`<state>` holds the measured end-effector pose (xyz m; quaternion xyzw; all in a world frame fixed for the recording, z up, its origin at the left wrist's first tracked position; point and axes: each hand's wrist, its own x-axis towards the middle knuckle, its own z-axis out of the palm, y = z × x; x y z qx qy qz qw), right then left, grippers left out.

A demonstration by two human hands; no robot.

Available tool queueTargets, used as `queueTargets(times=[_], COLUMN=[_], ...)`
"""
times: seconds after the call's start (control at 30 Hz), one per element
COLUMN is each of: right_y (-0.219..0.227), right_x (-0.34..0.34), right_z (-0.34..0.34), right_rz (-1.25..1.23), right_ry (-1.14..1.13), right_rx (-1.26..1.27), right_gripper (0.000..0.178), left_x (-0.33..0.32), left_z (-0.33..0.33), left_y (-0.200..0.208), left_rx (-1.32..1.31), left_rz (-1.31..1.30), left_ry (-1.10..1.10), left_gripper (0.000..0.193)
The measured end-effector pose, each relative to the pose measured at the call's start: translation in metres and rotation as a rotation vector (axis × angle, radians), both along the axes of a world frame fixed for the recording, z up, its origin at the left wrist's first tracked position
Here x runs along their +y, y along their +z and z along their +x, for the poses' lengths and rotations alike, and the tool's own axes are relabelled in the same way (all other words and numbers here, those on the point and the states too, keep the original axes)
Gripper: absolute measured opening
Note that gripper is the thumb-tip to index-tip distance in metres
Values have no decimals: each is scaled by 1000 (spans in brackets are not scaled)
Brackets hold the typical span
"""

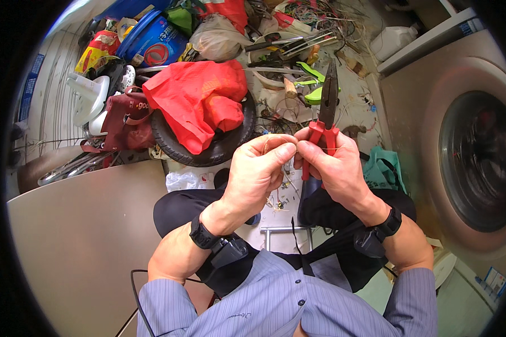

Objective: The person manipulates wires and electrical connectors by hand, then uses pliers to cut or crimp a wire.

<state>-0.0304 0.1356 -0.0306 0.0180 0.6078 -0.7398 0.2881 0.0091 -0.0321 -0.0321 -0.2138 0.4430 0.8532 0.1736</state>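
Both my hands meet in front of me above my knees. My left hand (254, 171) is closed, its thumb and index finger pinching a thin copper-coloured wire (266, 144) that loops above the fingers. My right hand (343, 171) is wrapped round a pair of pliers (330, 95) with red handles and dark jaws pointing away from me. Its thumb and index fingertips touch those of my left hand, by the wire. Thin strands hang below the hands; where they end is hard to make out.
Red cloth (194, 101) lies over a black tyre (163, 137) ahead. A blue bucket (154, 42) and maroon bag (123, 121) are at the far left. Tangled wires (326, 17) and tools fill the back. A front-loading washing machine (421, 112) stands right, with a teal bag (383, 168) beside it.
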Motion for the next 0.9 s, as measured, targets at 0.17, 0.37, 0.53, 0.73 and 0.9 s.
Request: queueTargets(times=[0.17,0.37,0.53,0.73,0.9], right_y=[2,4,1,-3,1], right_x=[-2,2,0,-1,-1], right_z=[0,-4,-3,-1,0], right_rz=[-6,-20,-1,-7,-14], right_ry=[9,12,-2,20,17], right_rx=[17,22,39,58,36], right_gripper=[17,17,17,17,18], left_x=[-3,-5,-6,-7,-6], left_z=[2,3,2,2,3], left_y=[-4,-4,-2,-6,-2], left_rx=[10,2,-30,16,48], left_rz=[24,16,-9,43,-25], left_ry=[-9,38,94,119,92], left_gripper=[19,15,12,15,15])
